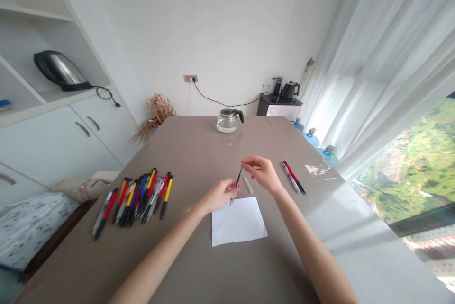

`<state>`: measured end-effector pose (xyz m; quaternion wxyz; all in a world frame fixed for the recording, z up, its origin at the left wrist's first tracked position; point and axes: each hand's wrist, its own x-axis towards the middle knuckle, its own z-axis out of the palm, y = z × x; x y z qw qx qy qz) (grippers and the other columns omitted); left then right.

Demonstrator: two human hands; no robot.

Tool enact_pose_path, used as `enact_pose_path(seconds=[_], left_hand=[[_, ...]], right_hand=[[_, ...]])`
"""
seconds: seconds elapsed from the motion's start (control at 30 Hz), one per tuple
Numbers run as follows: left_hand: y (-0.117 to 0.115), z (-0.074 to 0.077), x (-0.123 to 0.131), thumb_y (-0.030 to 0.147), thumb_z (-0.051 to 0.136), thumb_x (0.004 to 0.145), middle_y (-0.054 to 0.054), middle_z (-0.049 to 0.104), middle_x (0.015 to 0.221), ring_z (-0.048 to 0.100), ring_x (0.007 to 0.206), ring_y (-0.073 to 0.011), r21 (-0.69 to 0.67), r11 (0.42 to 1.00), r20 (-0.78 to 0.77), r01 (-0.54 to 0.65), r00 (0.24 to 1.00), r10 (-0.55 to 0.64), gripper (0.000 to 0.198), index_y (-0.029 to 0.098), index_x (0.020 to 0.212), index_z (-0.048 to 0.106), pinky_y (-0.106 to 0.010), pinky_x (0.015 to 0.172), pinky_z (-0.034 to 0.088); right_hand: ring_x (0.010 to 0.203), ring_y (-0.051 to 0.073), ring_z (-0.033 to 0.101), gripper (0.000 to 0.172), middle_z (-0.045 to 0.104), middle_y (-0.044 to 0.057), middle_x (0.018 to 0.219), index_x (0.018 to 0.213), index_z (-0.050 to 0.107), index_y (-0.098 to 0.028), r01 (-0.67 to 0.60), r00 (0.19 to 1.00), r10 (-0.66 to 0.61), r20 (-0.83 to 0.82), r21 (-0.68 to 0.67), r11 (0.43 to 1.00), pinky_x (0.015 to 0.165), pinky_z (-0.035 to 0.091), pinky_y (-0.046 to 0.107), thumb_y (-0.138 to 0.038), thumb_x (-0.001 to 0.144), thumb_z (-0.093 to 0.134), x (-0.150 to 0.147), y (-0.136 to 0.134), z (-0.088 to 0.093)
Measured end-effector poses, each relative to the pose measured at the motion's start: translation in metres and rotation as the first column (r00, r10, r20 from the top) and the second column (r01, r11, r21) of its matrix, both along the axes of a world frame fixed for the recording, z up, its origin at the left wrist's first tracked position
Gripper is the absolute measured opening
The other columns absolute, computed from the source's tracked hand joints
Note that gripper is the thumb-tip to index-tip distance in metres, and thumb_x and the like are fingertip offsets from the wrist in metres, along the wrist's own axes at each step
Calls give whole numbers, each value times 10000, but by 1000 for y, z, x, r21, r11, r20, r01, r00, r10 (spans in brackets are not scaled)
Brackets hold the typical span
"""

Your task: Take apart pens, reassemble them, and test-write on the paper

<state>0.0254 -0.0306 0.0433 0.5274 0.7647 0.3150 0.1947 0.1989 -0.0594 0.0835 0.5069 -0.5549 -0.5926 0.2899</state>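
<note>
My left hand (221,195) and my right hand (261,172) together hold one thin dark pen (236,183) above the table. The left fingers pinch its lower end; the right fingertips pinch its top. A white sheet of paper (238,221) lies just below the hands. A small clear pen part (248,184) rests on the table between the hands. A row of several pens (137,196) in red, yellow, blue and black lies to the left. Two pens (293,177), one red and one grey, lie to the right.
A glass coffee pot (228,120) stands at the far end of the brown table (199,152). A white scrap (315,169) lies near the right edge. A kettle (61,71) sits on the left shelf; curtains and a window are on the right.
</note>
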Motion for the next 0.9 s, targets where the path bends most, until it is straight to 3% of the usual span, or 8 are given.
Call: enact_pose_path(seconds=[0.33, 0.4, 0.47, 0.57, 0.67, 0.77, 0.9], left_hand=[[1, 2, 0, 411, 427, 774, -79, 605, 904, 584, 773, -160, -18, 1000, 23, -14, 1000, 14, 318, 151, 916, 541, -257, 660, 442], [1, 2, -1, 404, 434, 771, -78, 607, 903, 586, 772, -161, -16, 1000, 21, -19, 1000, 19, 313, 152, 921, 542, -261, 661, 445], [2, 1, -1, 398, 436, 771, -78, 608, 906, 588, 773, -160, -16, 1000, 23, -19, 1000, 19, 309, 153, 927, 542, -268, 669, 448], [3, 0, -2, 383, 439, 773, -81, 608, 917, 589, 782, -154, -26, 999, 34, -24, 999, 25, 301, 154, 942, 538, -284, 698, 450], [4, -2, -2, 370, 442, 776, -85, 609, 916, 587, 793, -151, -29, 999, 45, -29, 999, 30, 293, 154, 951, 533, -295, 722, 451], [5, -4, -2, 367, 431, 784, -84, 604, 923, 584, 804, -151, -31, 999, 53, -19, 998, 20, 288, 159, 957, 527, -300, 733, 453], [5, -4, -2, 367, 430, 784, -85, 601, 917, 583, 793, -150, -33, 999, 50, -20, 999, 21, 290, 156, 957, 527, -303, 732, 456]], right_hand=[[677, 139, 572, 342, 624, 45, 790, 1005, 532, -178, -103, 992, 108, 58, -78, 992, 440, 431, 192, -363, 721, 492, 2, -3, 2], [646, 134, 575, 346, 627, 45, 790, 1016, 524, -181, -74, 992, 86, 89, -135, 988, 438, 417, 196, -387, 751, 441, 6, 0, -1], [633, 131, 577, 320, 631, 45, 779, 961, 553, -185, 25, 974, 20, 224, -195, 980, 486, 418, 212, -394, 769, 405, 9, 3, -8], [713, 173, 582, 280, 635, 66, 773, 831, 605, -179, 245, 820, -53, 570, -266, 933, 608, 411, 260, -400, 728, 467, 11, 8, -23], [796, 220, 579, 296, 634, 104, 828, 847, 612, -170, 370, 667, 22, 745, -357, 857, 640, 396, 287, -401, 707, 490, 8, 12, -39], [822, 230, 578, 297, 626, 122, 873, 877, 608, -163, 405, 615, 96, 783, -418, 813, 632, 394, 285, -372, 705, 489, 4, 15, -50], [831, 220, 578, 236, 624, 129, 875, 854, 619, -155, 427, 608, 98, 788, -428, 796, 631, 394, 276, -262, 708, 467, 4, 16, -56]])
